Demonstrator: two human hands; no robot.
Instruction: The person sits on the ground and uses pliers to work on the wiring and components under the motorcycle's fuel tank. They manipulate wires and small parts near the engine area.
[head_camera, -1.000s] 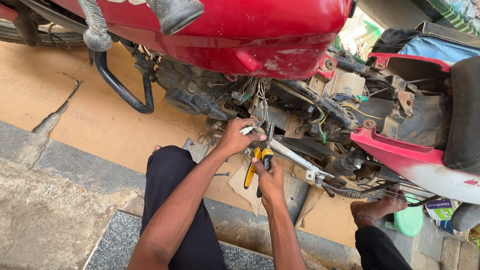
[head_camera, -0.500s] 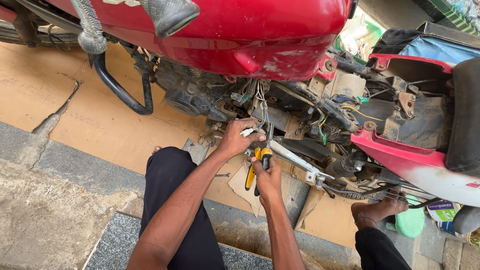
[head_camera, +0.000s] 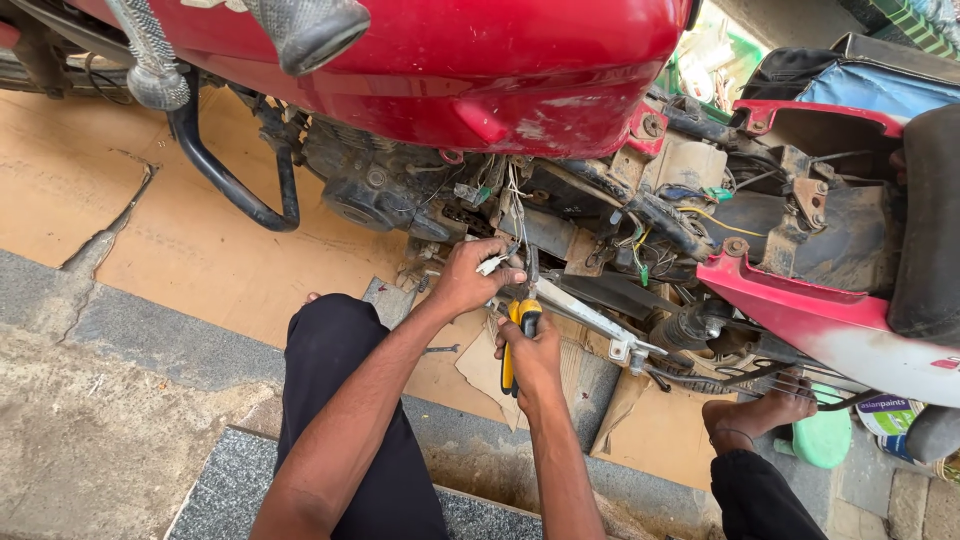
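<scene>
My left hand (head_camera: 472, 276) pinches a small white connector (head_camera: 493, 263) on wires hanging from the open side of a red motorcycle (head_camera: 480, 70). My right hand (head_camera: 532, 352) grips pliers with yellow and black handles (head_camera: 516, 335), jaws pointing up at the wires just beside the left fingers. Both hands work below the red fuel tank, near the exposed wiring and frame. My legs in black trousers (head_camera: 345, 400) are folded beneath my arms.
A black crash guard (head_camera: 232, 180) curves down at left. Flattened cardboard (head_camera: 200, 250) covers the ground under the bike. My bare foot (head_camera: 765, 408) rests at right near a green object (head_camera: 825, 440). A silver bracket (head_camera: 590, 318) sticks out beside the pliers. Stone steps lie at lower left.
Both hands stay at the wiring with only slight shifts; the pliers remain raised toward the connector. The view has barely moved.
</scene>
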